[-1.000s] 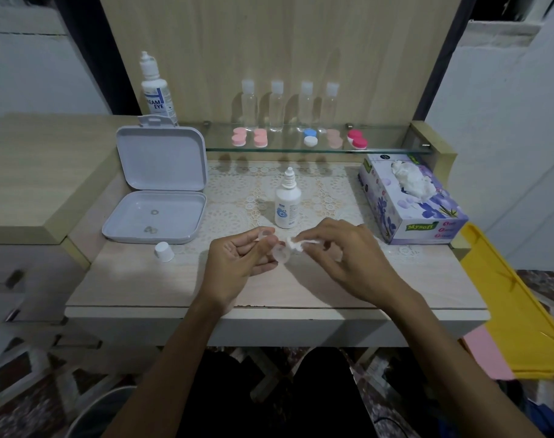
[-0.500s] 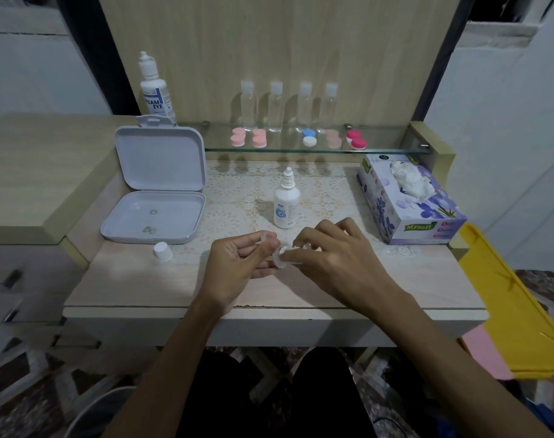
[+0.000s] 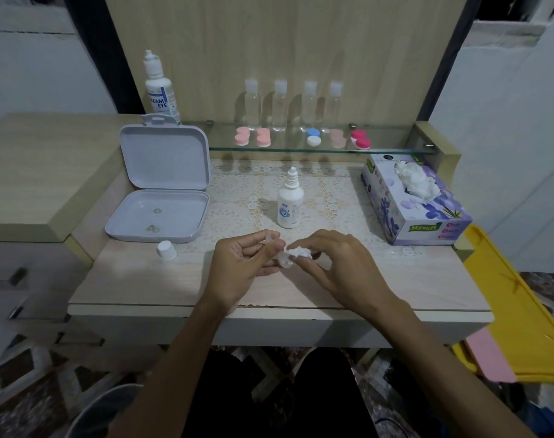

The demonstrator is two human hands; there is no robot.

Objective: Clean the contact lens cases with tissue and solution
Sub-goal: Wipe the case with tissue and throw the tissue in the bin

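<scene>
Left hand (image 3: 242,263) fingers pinch a small clear contact lens case (image 3: 283,260) just above the tabletop (image 3: 136,279), right hand (image 3: 338,267) fingers pinch a crumpled tissue wad (image 3: 298,252) against it; case probably light, stiff, slippery-wet, so hold by rim

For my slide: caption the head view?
Left hand holds a clear lens case while right hand wipes it with tissue.

home vanity desk (image 3: 142,289), glass shelf (image 3: 389,150)
</scene>
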